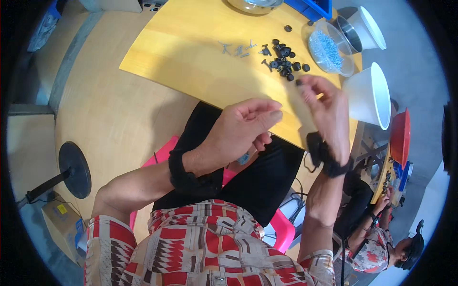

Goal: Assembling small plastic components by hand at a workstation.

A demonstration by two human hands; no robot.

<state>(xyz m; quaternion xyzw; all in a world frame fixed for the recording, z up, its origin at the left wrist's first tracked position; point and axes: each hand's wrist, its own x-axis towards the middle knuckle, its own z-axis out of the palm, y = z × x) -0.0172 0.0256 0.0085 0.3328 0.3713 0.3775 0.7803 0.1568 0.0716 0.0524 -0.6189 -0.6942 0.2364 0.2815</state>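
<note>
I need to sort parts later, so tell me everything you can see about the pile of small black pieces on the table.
The pile of small black pieces lies loose on the yellow wooden table, just beyond the right hand. They look like small, round, dark plastic or rubber caps, some clustered, a few strays apart. Silvery screws lie to their left, a clear dish of screws to their right. The right hand's fingertips pinch one black piece.

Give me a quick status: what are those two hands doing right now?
Left hand raised, fingers curled, contents hidden. Right hand pinching a small black part. Pile of black parts and loose screws beyond. Nothing in between.
</note>
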